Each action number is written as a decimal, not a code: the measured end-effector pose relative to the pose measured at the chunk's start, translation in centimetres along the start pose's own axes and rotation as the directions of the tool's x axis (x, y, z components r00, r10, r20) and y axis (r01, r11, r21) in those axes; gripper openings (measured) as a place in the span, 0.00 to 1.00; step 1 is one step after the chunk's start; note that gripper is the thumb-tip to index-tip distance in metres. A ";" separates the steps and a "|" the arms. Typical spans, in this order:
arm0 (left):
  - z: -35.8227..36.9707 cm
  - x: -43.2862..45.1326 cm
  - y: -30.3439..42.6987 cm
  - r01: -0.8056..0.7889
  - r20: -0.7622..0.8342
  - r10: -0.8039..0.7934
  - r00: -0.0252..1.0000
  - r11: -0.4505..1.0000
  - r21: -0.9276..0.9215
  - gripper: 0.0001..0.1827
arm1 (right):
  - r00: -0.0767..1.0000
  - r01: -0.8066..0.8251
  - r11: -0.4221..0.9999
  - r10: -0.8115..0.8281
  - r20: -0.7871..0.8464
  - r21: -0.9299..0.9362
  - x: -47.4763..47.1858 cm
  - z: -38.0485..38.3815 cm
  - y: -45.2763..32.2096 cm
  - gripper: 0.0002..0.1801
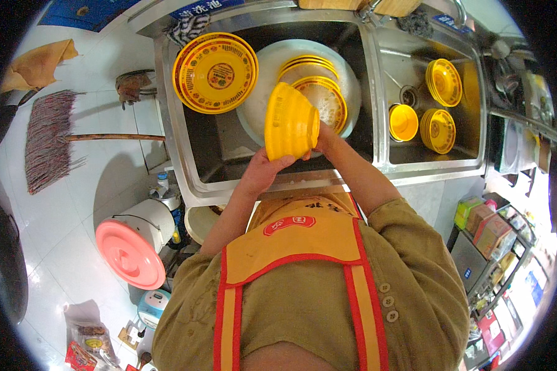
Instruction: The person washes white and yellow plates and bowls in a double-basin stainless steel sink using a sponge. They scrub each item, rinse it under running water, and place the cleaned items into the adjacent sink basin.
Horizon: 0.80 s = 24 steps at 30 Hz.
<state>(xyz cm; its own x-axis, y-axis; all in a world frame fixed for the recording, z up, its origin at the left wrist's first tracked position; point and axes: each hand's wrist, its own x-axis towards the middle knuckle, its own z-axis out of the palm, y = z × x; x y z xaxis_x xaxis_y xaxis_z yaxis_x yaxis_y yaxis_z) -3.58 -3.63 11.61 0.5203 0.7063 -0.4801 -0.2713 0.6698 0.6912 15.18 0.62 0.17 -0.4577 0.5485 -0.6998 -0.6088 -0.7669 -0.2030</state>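
Note:
Both my hands hold a yellow bowl (288, 123) tipped on its side above the left sink basin. My left hand (262, 171) grips its lower rim, thumb on the outer wall. My right hand (324, 140) is by its foot, the fingers mostly hidden behind it. Beneath is a pale round tub (255, 118) of soapy water, with several yellow bowls (308, 62) partly under the surface. A nearer patterned bowl (325, 104) in the tub has foam inside. Large yellow bowls (216, 74), stacked, rest at the basin's left edge.
In the right basin (394, 65) stand two stacks of patterned bowls (443, 83) and plain yellow bowls (404, 123). A metal divider (378, 102) parts the basins. A striped cloth (188, 28) lies on the back left rim. On the left are a broom (51, 141) and a pink-lidded bucket (130, 255).

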 end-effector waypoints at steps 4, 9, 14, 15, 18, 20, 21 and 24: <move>-1.3 -0.2 0.8 0.061 -0.014 -0.071 0.997 0.927 -0.369 0.27 | 1.000 0.012 0.991 -0.015 -0.023 -0.132 0.6 0.5 -3.7 0.27; -1.6 1.4 1.3 0.032 -0.253 -0.217 0.943 0.814 -0.580 0.25 | 0.914 -0.091 -0.167 -0.406 -0.016 -0.982 4.6 -1.0 -6.0 0.25; -1.6 1.3 0.9 -0.090 -0.302 -0.085 0.949 0.849 -0.521 0.22 | 0.813 -0.309 -0.754 -0.525 0.251 -0.580 2.6 -3.2 -0.4 0.32; -1.4 1.3 0.9 -0.111 -0.327 -0.067 0.943 0.860 -0.497 0.22 | 0.847 -0.268 -0.601 -0.520 0.114 -0.753 2.0 -3.1 -1.0 0.31; -0.6 1.7 0.6 -0.146 -0.252 0.016 0.968 0.850 -0.507 0.22 | 0.882 -0.165 -0.116 -0.462 -0.093 -0.979 2.2 -5.8 -2.3 0.27; -0.4 2.3 0.3 -0.177 -0.290 0.027 0.957 0.846 -0.504 0.22 | 0.818 -0.073 0.038 -0.570 -0.082 -0.997 3.2 -7.5 -2.8 0.23; -0.3 2.5 0.1 -0.207 -0.320 0.042 0.947 0.839 -0.502 0.22 | 0.777 -0.041 0.126 -0.619 -0.111 -0.991 2.2 -5.4 -3.9 0.22; 1.0 3.1 0.4 -0.277 -0.357 0.084 0.930 0.797 -0.537 0.23 | 0.736 0.290 0.251 -0.675 0.048 -0.924 -5.9 5.5 -5.3 0.19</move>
<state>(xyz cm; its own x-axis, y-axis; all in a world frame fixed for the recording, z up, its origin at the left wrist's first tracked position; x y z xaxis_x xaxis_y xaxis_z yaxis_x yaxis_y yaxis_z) -1.25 -1.47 10.95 0.1726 0.7949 -0.5817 -0.7949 0.4611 0.3943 17.59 3.29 9.15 0.0426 0.9376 -0.3452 0.3131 -0.3407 -0.8865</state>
